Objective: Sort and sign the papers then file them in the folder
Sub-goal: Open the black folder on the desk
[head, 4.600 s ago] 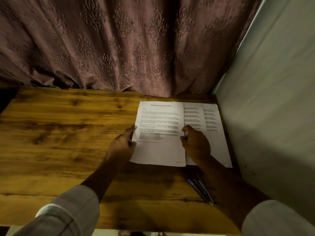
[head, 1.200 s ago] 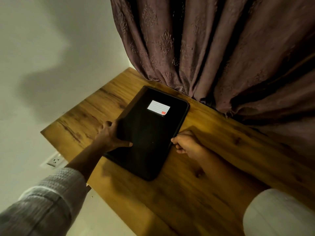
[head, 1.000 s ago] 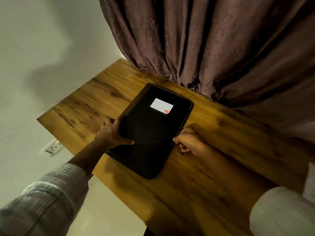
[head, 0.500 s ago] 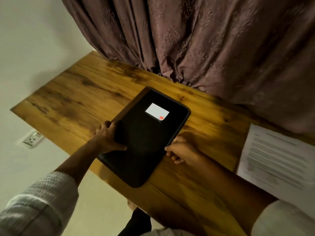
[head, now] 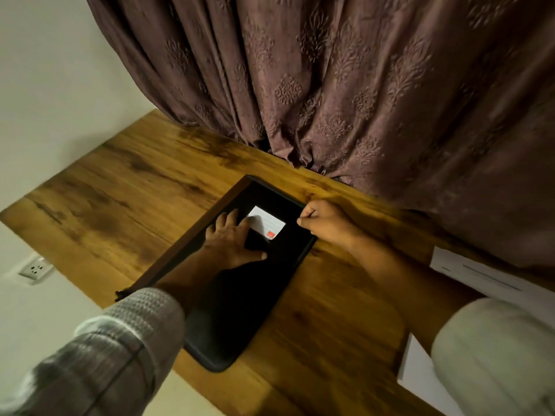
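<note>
Folder (head: 240,310) closed on the table (head: 120,205), long axis running near edge to far edge: my left hand (head: 232,241) lies flat on its cover, my right hand (head: 324,223), curled, seemingly pinches its far-right corner, papers (head: 480,280) well apart toward the right edge.

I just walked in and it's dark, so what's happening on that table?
A person has a closed black folder on the wooden table. Their left hand presses flat on its cover, while the right hand pinches at its far edge, perhaps to open it. The papers wait at the right, not yet filed.
</note>
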